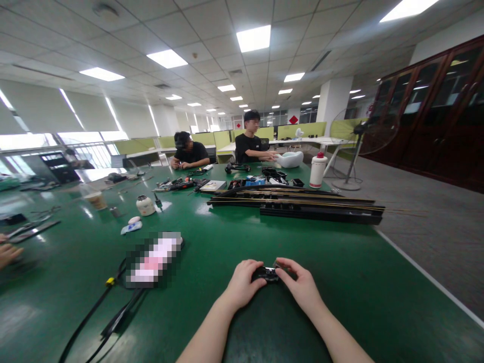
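A small black part with shiny metal bits (269, 274) is held just over the green tabletop (212, 247), between my two hands. My left hand (243, 283) is closed around its left end, thumb in front and fingers behind. At the right end my right hand (298, 282) pinches it between thumb and fingertips. Its exact kind is too small to make out, and its ends are hidden by my fingers.
Long black rails with thin brass-coloured rods (321, 214) lie across the table ahead. A phone-like screen (155, 262) with black straps lies left. A white bottle with a red cap (318, 171) stands right. Two people sit opposite; another person's hand (9, 252) shows far left.
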Motion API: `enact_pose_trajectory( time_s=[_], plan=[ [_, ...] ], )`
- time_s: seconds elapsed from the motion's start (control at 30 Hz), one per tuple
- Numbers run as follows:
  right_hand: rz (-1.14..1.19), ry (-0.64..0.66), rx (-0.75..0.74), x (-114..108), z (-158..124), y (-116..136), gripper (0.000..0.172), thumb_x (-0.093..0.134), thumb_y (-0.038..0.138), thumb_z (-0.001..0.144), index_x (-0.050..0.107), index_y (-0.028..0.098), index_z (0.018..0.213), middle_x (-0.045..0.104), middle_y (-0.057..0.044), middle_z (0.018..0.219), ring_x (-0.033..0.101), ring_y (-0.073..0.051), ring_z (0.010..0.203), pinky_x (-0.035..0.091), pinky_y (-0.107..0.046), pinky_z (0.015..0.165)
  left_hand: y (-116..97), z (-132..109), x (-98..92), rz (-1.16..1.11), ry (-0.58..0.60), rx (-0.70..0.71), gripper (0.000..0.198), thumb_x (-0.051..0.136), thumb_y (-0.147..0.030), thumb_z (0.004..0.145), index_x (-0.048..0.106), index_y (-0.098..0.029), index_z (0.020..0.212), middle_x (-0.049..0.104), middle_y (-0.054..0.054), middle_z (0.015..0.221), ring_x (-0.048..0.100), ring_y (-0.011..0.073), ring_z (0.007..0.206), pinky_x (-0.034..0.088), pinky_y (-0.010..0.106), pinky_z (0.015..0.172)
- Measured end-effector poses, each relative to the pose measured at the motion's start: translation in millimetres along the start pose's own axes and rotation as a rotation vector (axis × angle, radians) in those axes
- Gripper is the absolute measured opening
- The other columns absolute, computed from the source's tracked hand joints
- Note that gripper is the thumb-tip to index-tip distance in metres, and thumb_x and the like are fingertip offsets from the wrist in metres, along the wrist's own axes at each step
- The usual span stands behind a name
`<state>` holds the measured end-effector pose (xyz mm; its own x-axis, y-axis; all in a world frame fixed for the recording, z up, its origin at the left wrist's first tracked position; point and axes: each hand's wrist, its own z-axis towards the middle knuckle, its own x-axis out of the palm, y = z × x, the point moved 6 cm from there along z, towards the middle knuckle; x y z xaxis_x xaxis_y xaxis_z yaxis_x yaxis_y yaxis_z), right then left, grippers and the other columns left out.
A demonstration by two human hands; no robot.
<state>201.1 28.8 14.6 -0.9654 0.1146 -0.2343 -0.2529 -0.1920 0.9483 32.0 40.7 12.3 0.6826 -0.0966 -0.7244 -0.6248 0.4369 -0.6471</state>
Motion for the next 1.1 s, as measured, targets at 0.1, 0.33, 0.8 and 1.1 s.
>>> enact_pose_trajectory(
  time_s=[0.1, 0.33, 0.8, 1.1],
  plan=[
    [-0.071, 0.021, -0.044, 1.8, -1.5, 4.9, 0.026, 0.063, 0.034, 0.071, 0.069, 0.022, 0.093, 0.069, -0.007, 0.099, 0.062, -0.024, 0.096, 0.046, -0.04, 0.091, 1.6, 0.0, 0.5, -0.001, -0.003, -0.004, 0.039, 0.065, -0.024, 0.074, 0.059, -0.022, 0.113, 0.061, 0.007, 0.11, 0.052, 0.0249, 0.105, 0.039, 0.04, 0.094],
    [-0.279, 0.179, -0.165, 13.7, -3.6, 11.3, 0.018, 0.061, 0.026, 0.072, 0.069, 0.025, 0.088, 0.069, -0.004, 0.096, 0.059, -0.022, 0.096, 0.044, -0.038, 0.09, 1.5, -0.2, 1.2, 0.001, -0.004, 0.005, 0.037, 0.064, -0.024, 0.075, 0.06, -0.021, 0.111, 0.061, 0.007, 0.109, 0.053, 0.0242, 0.104, 0.04, 0.039, 0.094],
    [-0.365, 0.219, -0.159, 17.8, -3.4, 7.7, 0.019, 0.06, 0.026, 0.074, 0.07, 0.026, 0.091, 0.066, -0.005, 0.104, 0.057, -0.022, 0.101, 0.041, -0.037, 0.092, 2.5, -0.1, 3.6, 0.007, -0.005, 0.017, 0.036, 0.061, -0.019, 0.075, 0.059, -0.021, 0.112, 0.06, 0.007, 0.11, 0.053, 0.0232, 0.104, 0.04, 0.039, 0.094],
    [-0.358, 0.228, -0.139, 17.5, -3.9, 9.0, 0.018, 0.064, 0.023, 0.068, 0.07, 0.024, 0.086, 0.069, -0.005, 0.098, 0.058, -0.024, 0.099, 0.042, -0.039, 0.091, 3.0, -1.3, 3.5, 0.002, -0.014, 0.03, 0.038, 0.061, -0.017, 0.075, 0.059, -0.021, 0.113, 0.06, 0.007, 0.113, 0.052, 0.0233, 0.106, 0.039, 0.039, 0.096]
  ],
)
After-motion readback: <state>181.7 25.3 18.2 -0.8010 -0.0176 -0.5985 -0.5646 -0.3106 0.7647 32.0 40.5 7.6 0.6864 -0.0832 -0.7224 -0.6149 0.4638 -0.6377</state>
